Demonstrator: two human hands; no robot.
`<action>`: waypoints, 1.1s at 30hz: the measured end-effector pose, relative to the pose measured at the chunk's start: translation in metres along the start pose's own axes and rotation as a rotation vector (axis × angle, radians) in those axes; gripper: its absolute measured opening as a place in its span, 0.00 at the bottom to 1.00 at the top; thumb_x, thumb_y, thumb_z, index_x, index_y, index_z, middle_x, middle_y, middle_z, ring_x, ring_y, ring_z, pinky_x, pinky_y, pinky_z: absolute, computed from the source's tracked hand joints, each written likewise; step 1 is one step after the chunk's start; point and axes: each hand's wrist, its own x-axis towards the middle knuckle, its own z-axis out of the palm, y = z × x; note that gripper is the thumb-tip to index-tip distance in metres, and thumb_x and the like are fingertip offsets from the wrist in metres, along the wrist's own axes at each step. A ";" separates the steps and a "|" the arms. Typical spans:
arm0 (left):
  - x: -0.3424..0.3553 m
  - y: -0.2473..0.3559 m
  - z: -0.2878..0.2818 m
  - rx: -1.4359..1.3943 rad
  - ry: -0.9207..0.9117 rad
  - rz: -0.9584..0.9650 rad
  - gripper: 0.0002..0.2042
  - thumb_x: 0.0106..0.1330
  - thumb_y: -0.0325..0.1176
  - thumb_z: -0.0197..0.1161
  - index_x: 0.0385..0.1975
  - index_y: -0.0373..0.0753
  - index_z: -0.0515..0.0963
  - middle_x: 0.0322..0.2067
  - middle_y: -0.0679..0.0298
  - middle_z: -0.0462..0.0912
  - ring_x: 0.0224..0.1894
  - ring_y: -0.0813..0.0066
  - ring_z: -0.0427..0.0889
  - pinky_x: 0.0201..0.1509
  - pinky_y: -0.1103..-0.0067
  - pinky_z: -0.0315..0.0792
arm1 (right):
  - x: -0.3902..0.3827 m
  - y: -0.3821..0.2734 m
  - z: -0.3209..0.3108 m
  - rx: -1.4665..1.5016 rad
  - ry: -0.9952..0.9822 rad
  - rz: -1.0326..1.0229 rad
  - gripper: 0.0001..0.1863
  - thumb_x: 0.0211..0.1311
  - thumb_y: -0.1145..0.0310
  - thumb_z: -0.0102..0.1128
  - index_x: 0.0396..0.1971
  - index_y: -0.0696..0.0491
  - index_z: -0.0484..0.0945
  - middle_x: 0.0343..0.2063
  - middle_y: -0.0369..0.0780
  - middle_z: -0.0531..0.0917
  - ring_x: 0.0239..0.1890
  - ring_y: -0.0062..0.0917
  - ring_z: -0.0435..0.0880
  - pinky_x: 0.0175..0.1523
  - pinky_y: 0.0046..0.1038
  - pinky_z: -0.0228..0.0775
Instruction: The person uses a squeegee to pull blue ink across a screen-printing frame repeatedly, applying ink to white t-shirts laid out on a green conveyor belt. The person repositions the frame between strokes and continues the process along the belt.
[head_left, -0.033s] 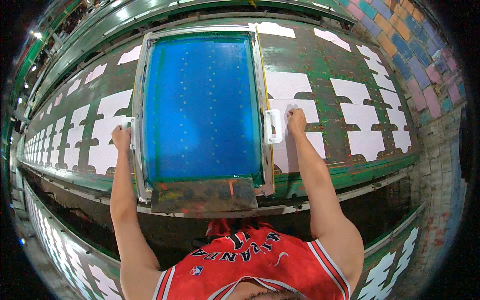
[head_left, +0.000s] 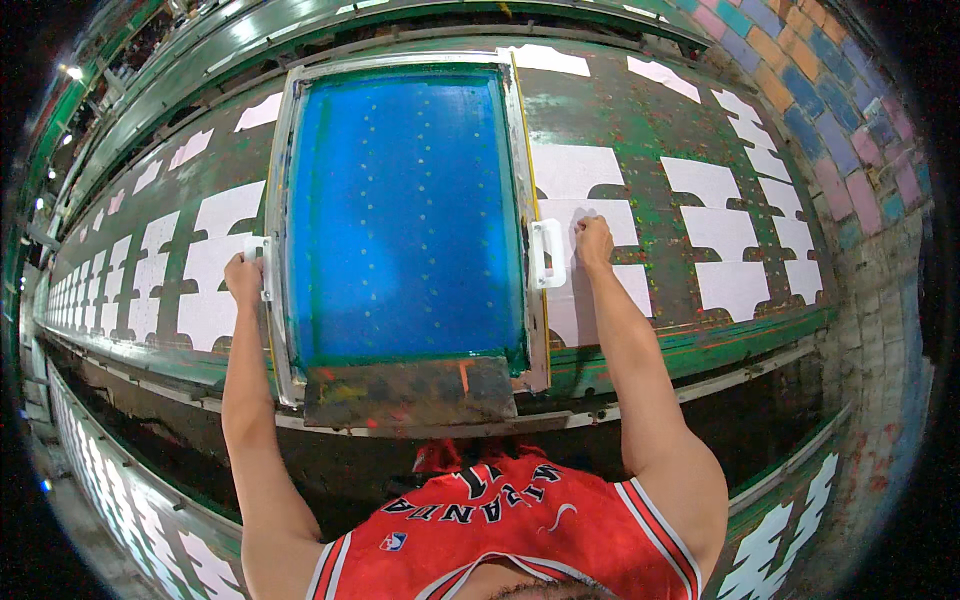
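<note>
While both arms reach up from the lower edge of the head view, a frame lies on the long table between the hands. Its blue mesh carries two upright rows of small pale dots, with a green band around the border, and a dark, stained board sits across its near end.

The left hand is at the left handle, a white one on the frame's side, with its fingers bent against it; at this size I cannot tell whether they close right round the bar. The right hand is just beside the right handle, also white, and does not touch it. Its thumb and fingers are bent and drawn together above a white cutout, where a shadow falls.

More cutouts, white to pale pink, lie flat in columns along the table to either side of the frame. The person wears a red jersey with white and dark trim. Painted blocks in blue, orange and pink run past the table's right end.
</note>
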 end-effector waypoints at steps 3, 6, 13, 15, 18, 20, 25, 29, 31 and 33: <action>-0.007 0.006 -0.001 0.025 0.017 0.083 0.09 0.53 0.30 0.68 0.27 0.28 0.82 0.20 0.51 0.83 0.23 0.60 0.82 0.31 0.65 0.73 | 0.006 0.002 0.006 -0.077 -0.042 -0.035 0.09 0.62 0.67 0.62 0.37 0.55 0.86 0.45 0.51 0.81 0.46 0.48 0.84 0.52 0.47 0.76; -0.010 0.014 -0.003 0.012 0.001 0.075 0.09 0.53 0.29 0.68 0.28 0.28 0.82 0.21 0.53 0.83 0.23 0.63 0.82 0.31 0.66 0.73 | 0.006 0.000 0.004 -0.194 -0.124 -0.026 0.09 0.63 0.66 0.61 0.35 0.55 0.86 0.45 0.51 0.82 0.45 0.48 0.85 0.49 0.48 0.77; 0.005 0.020 0.013 -0.006 -0.047 0.055 0.10 0.54 0.28 0.67 0.32 0.29 0.84 0.23 0.54 0.85 0.24 0.64 0.83 0.31 0.67 0.73 | -0.079 -0.036 -0.130 0.021 -0.830 -0.346 0.12 0.59 0.68 0.56 0.33 0.59 0.86 0.30 0.50 0.88 0.33 0.38 0.88 0.40 0.40 0.77; 0.009 0.019 0.016 -0.020 -0.050 0.050 0.10 0.53 0.28 0.67 0.33 0.30 0.84 0.23 0.54 0.85 0.24 0.65 0.83 0.31 0.68 0.73 | -0.127 -0.052 -0.174 0.261 -1.354 -0.275 0.12 0.60 0.68 0.57 0.34 0.57 0.87 0.30 0.47 0.88 0.29 0.32 0.86 0.36 0.37 0.76; 0.013 0.021 0.019 -0.042 -0.083 0.034 0.10 0.54 0.27 0.67 0.34 0.30 0.85 0.23 0.55 0.85 0.24 0.66 0.82 0.31 0.68 0.73 | -0.171 -0.071 -0.194 0.012 -1.480 -0.319 0.10 0.58 0.72 0.56 0.34 0.58 0.87 0.29 0.43 0.88 0.29 0.28 0.86 0.34 0.34 0.76; 0.014 0.023 0.020 -0.042 -0.096 0.018 0.09 0.54 0.27 0.67 0.34 0.30 0.85 0.23 0.55 0.85 0.24 0.67 0.82 0.31 0.69 0.73 | -0.180 -0.068 -0.194 -0.048 -1.404 -0.297 0.10 0.58 0.74 0.57 0.36 0.58 0.86 0.31 0.42 0.89 0.29 0.27 0.85 0.34 0.33 0.76; 0.015 0.021 0.021 -0.119 -0.069 0.068 0.08 0.55 0.27 0.68 0.32 0.31 0.84 0.22 0.55 0.84 0.24 0.68 0.81 0.30 0.69 0.72 | -0.175 -0.035 -0.176 0.436 -1.076 0.050 0.14 0.55 0.81 0.56 0.42 0.61 0.81 0.28 0.43 0.86 0.27 0.20 0.83 0.30 0.26 0.74; 0.014 0.014 0.018 -0.077 -0.087 0.085 0.09 0.55 0.27 0.68 0.33 0.30 0.84 0.22 0.54 0.84 0.24 0.67 0.81 0.30 0.69 0.72 | -0.152 -0.023 -0.140 0.252 -0.917 0.022 0.28 0.50 0.81 0.62 0.56 0.59 0.72 0.35 0.43 0.86 0.34 0.29 0.84 0.39 0.34 0.79; 0.012 0.015 0.017 -0.098 -0.074 0.078 0.09 0.55 0.27 0.67 0.33 0.30 0.84 0.22 0.54 0.84 0.23 0.67 0.81 0.30 0.68 0.72 | -0.141 -0.022 -0.125 0.439 -0.725 -0.098 0.32 0.51 0.80 0.65 0.60 0.58 0.70 0.44 0.45 0.84 0.44 0.32 0.83 0.48 0.35 0.78; 0.010 0.019 0.018 -0.128 -0.060 0.069 0.08 0.55 0.27 0.67 0.32 0.30 0.84 0.22 0.53 0.84 0.23 0.66 0.81 0.30 0.68 0.72 | -0.133 -0.029 -0.110 0.639 -0.631 -0.096 0.37 0.51 0.79 0.67 0.64 0.57 0.66 0.52 0.46 0.80 0.53 0.34 0.81 0.56 0.36 0.76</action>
